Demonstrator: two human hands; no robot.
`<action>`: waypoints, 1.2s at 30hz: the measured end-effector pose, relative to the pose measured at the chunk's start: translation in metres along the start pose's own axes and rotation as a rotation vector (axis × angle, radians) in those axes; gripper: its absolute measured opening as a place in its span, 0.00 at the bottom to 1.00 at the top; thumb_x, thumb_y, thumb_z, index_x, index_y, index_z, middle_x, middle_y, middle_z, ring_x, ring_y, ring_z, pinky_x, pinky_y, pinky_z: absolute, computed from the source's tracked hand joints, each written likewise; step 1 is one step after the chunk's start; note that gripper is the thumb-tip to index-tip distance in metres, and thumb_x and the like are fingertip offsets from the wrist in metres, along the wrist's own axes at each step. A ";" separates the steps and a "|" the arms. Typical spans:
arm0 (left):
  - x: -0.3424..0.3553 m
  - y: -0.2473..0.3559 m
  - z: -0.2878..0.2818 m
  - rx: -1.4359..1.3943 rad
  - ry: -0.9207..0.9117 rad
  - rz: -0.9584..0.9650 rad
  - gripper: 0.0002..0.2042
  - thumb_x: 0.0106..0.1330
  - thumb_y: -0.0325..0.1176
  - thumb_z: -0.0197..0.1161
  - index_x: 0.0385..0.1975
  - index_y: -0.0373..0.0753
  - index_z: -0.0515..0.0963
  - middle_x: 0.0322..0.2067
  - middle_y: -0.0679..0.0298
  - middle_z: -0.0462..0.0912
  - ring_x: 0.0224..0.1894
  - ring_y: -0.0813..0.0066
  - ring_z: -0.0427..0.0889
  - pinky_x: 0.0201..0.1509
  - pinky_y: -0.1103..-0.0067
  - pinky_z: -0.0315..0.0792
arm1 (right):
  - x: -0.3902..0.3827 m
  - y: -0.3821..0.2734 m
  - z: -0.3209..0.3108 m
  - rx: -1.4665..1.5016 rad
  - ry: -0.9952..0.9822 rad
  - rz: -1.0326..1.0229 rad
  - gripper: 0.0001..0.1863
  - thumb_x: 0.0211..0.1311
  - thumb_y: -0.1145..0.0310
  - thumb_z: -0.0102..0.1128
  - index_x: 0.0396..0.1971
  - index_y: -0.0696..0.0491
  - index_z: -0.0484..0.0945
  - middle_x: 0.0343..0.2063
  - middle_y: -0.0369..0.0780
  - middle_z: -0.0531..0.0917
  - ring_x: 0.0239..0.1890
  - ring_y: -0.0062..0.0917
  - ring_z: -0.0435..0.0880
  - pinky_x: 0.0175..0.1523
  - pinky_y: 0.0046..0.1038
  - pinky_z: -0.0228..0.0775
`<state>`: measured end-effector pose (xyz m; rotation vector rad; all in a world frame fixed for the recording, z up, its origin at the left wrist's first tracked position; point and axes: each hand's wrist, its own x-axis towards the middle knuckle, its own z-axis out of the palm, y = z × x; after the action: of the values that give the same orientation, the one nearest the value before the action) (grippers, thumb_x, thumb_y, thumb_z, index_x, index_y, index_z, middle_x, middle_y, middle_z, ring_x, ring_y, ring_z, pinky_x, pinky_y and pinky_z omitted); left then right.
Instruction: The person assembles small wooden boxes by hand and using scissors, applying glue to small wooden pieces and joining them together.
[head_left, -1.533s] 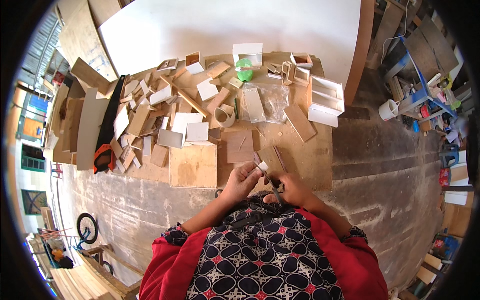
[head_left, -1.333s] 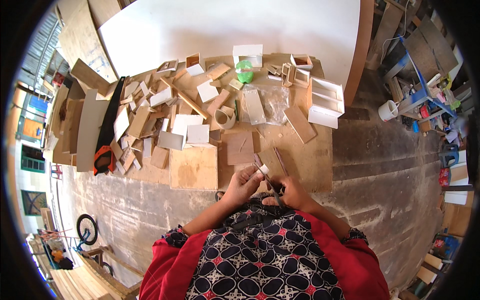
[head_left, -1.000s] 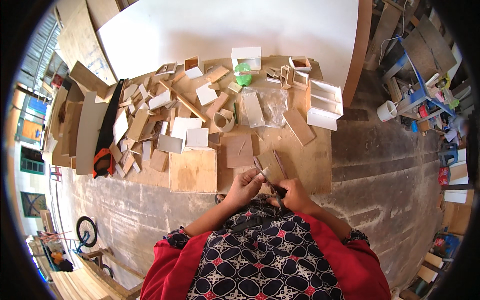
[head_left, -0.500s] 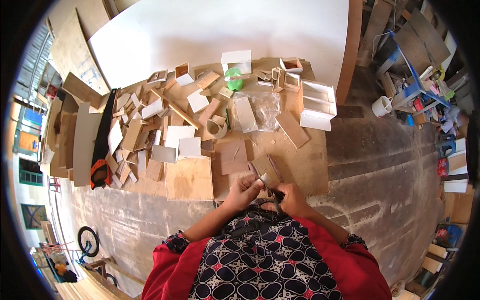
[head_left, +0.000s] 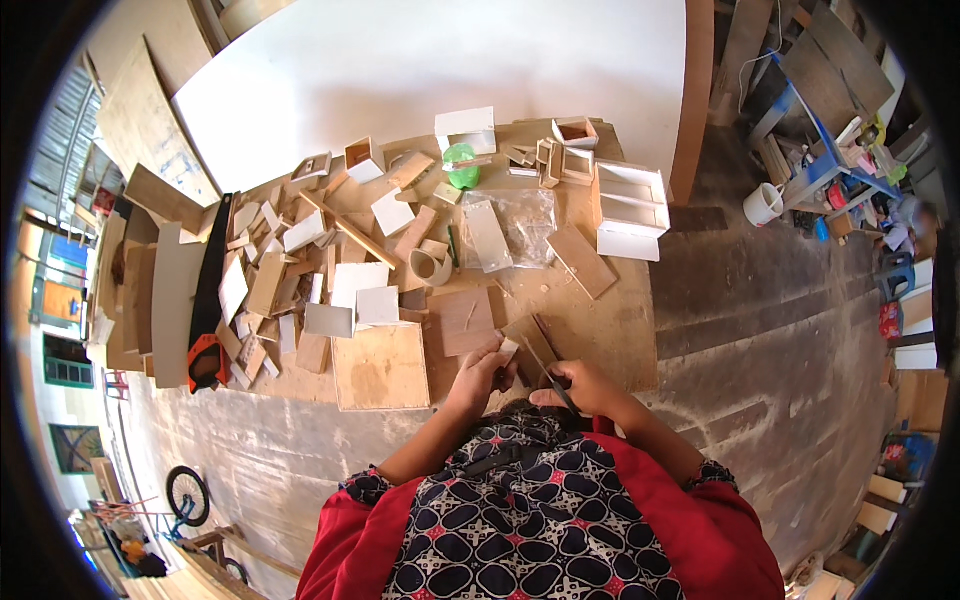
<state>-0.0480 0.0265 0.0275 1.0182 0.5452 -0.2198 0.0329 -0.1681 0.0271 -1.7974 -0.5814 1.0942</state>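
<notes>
My left hand point(head_left: 483, 372) is closed at the table's near edge, pinching a small white piece point(head_left: 509, 347) between thumb and fingers. Close by on the right, my right hand point(head_left: 590, 388) is wrapped round a thin-bladed tool point(head_left: 543, 357) with a dark handle. Its narrow blade slants up and left, apart from the white piece; whether it is a knife or scissors I cannot tell. Beneath the blade lies a small wooden board point(head_left: 522, 332) with dark strips along its sides. A brown square panel point(head_left: 464, 320) rests just beyond my left hand.
Wood offcuts point(head_left: 268, 280) crowd the table's left side, beside a handsaw point(head_left: 208, 300) with an orange handle. A cardboard tube point(head_left: 430, 267), a plastic sheet point(head_left: 520, 225), a green container point(head_left: 461, 166) and a white divided box point(head_left: 630, 205) stand farther back. A white bucket point(head_left: 764, 204) is on the right.
My left hand has drawn slightly left with the white piece, away from the blade. The right hand has shifted a little right, and the tool now shows more of its length.
</notes>
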 end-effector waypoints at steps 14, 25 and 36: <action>-0.010 0.015 -0.008 0.155 -0.184 0.132 0.23 0.71 0.34 0.51 0.62 0.43 0.52 0.29 0.58 0.79 0.27 0.74 0.80 0.32 0.81 0.75 | -0.010 -0.025 -0.011 -0.284 0.012 -0.105 0.29 0.40 0.43 0.74 0.26 0.57 0.80 0.16 0.43 0.77 0.19 0.30 0.73 0.30 0.30 0.68; -0.022 0.026 -0.010 0.462 -0.049 0.145 0.10 0.69 0.32 0.55 0.33 0.30 0.79 0.20 0.65 0.79 0.22 0.83 0.76 0.27 0.85 0.71 | -0.009 -0.024 -0.001 -0.289 0.093 -0.209 0.28 0.37 0.44 0.76 0.26 0.56 0.81 0.17 0.46 0.79 0.22 0.38 0.79 0.31 0.32 0.70; -0.023 0.028 -0.009 0.462 -0.196 0.040 0.09 0.67 0.30 0.56 0.31 0.30 0.79 0.17 0.66 0.78 0.19 0.83 0.75 0.23 0.85 0.69 | -0.012 -0.020 0.005 -0.328 0.107 -0.299 0.28 0.36 0.51 0.78 0.34 0.56 0.82 0.22 0.45 0.81 0.25 0.37 0.82 0.32 0.30 0.71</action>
<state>-0.0586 0.0469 0.0575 1.4360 0.2981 -0.4177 0.0243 -0.1658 0.0486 -1.9525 -0.9731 0.7253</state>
